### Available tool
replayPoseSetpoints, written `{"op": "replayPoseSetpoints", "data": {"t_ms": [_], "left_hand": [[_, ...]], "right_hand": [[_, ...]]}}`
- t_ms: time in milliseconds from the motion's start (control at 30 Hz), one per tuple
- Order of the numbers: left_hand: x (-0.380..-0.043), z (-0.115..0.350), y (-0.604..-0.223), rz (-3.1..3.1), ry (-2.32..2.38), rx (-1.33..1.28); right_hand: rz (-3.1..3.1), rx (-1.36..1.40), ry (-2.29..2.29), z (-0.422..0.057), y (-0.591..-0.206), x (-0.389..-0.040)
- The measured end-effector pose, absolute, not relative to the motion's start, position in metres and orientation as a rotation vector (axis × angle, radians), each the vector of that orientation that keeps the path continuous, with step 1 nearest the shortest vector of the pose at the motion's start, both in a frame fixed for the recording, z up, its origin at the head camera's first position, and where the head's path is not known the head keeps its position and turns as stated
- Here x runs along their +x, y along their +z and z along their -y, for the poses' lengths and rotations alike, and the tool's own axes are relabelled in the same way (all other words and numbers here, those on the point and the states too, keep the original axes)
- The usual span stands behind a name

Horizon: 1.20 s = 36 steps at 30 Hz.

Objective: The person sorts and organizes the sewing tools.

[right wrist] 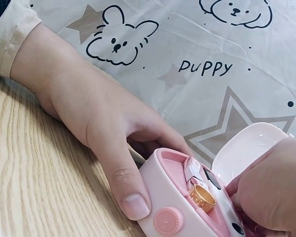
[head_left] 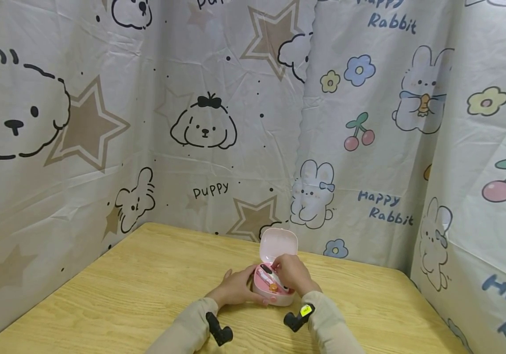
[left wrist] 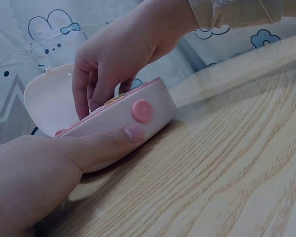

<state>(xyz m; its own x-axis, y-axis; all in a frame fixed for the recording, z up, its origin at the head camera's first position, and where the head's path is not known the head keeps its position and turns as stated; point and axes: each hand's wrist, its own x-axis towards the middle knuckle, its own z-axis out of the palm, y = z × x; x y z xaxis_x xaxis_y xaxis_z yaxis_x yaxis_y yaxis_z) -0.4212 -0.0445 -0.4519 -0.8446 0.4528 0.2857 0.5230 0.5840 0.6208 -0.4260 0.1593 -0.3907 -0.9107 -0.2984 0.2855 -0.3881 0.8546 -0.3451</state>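
A small pale-pink sewing case (head_left: 281, 298) rests on the table with its hinged lid (head_left: 278, 243) raised at the back. My left hand (head_left: 236, 287) holds the case from the left, thumb along the front wall beside a round pink button (left wrist: 142, 110), other fingers behind the side. From the right, my right hand (head_left: 296, 273) reaches down inside with bent fingers; I cannot tell whether they pinch anything. Within the case lie a gold dimpled thimble (right wrist: 202, 198), a white-and-pink printed strip (right wrist: 193, 171) and a white piece with black parts, partly covered by the right hand.
The light wooden table (head_left: 147, 290) extends around the case. Cloth curtains (head_left: 217, 162) printed with puppies, rabbits and stars hang along its back and sides. Each sleeve carries a black wrist mount (head_left: 220, 330).
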Motion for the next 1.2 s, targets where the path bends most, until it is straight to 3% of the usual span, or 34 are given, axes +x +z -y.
{"op": "replayPoseSetpoints", "data": {"t_ms": [600,900,1200], "left_hand": [[-0.426,0.044,-0.451,2.663,-1.218,-0.839],[-0.425,0.056,-0.441,2.615,-1.584,-0.856],[-0.442,0.052,-0.422,2.461,-1.946,-0.682]], "right_hand": [[2.570,0.497,0.727,-0.184,-0.382,-0.426],[2.520,0.207,1.076,-0.206,-0.384,-0.428],[2.379,-0.028,1.586,-0.214,-0.388,-0.435]]}}
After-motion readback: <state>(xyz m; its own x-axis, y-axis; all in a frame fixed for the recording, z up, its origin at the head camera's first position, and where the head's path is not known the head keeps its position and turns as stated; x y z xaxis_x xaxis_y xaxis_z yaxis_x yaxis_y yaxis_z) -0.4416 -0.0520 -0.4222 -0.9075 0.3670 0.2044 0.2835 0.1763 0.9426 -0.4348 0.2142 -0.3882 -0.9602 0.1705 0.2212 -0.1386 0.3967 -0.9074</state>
